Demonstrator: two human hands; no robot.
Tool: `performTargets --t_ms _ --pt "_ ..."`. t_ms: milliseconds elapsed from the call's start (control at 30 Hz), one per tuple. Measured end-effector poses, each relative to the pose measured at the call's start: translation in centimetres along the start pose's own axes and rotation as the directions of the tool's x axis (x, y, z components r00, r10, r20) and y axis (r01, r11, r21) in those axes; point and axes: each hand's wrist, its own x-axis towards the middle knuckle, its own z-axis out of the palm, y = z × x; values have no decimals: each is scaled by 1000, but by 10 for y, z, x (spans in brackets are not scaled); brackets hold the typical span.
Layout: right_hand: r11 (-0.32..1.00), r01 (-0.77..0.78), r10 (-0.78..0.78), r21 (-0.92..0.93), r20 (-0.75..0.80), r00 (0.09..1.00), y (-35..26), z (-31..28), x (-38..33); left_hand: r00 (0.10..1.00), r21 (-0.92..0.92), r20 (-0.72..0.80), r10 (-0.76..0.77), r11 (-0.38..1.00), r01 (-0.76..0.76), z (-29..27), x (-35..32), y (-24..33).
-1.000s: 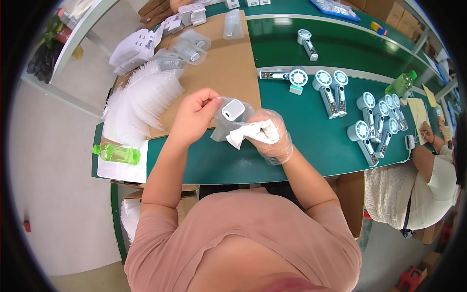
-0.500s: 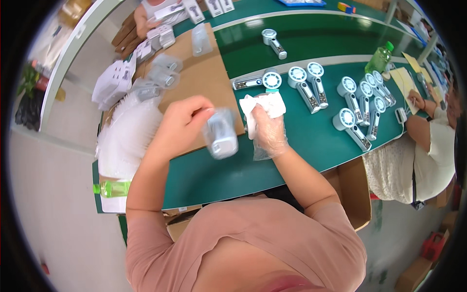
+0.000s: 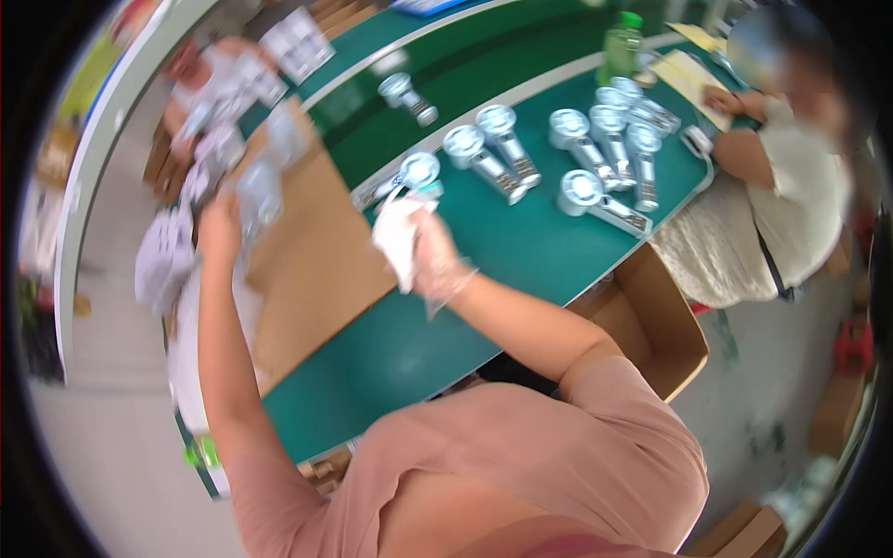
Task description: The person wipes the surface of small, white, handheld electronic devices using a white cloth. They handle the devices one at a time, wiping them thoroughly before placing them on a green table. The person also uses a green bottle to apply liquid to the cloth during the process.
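L hand (image 3: pixel 220 228) outstretched, grips bagged item (image 3: pixel 260 200) (blurred); gloved R hand (image 3: pixel 430 260) clutches white cloth (image 3: pixel 398 234).

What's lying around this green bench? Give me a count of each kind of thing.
Silver round-headed handheld gadgets: at least 9 (the far ones overlap)
Green bottle: 1
White cloth: 1
Flat brown cardboard sheet: 1
Open cardboard box: 1
Total: at least 13
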Motion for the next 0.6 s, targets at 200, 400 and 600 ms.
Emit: performTargets --t_ms 200,400,600 --pt "980 -185 190 -78 64 980 17 -3 6 986 -324 105 131 942 -91 76 31 67" --pt "942 -333 334 41 -27 942 38 -16 22 906 -456 200 373 854 -251 78 98 263" --pt "952 -299 300 -71 2 954 32 -12 19 815 -190 482 322 946 -261 115 141 337"
